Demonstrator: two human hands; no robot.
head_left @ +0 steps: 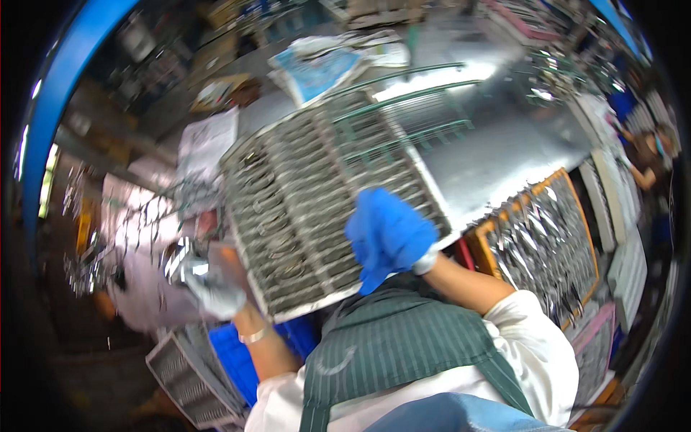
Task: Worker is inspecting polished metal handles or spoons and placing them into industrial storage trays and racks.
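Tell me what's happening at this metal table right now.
A person in a green striped apron is handling a wire rack packed with rows of small silvery fish on a steel table. The right hand, in a blue glove, rests on the rack's near edge. The left hand, blurred, is at its left corner. An orange-framed tray of fish sits to the right.

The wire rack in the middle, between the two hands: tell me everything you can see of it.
The wire rack is a flat rectangular grid of thin grey metal, with a pale frame around it. Rows of small silvery fish fill it, lying side by side. It is tilted, its far end over the shiny metal table, its near corner towards the person's green apron. The right hand, in a blue glove, grips its near right edge; the left hand, in a whitish glove and blurred, is at its near left edge.
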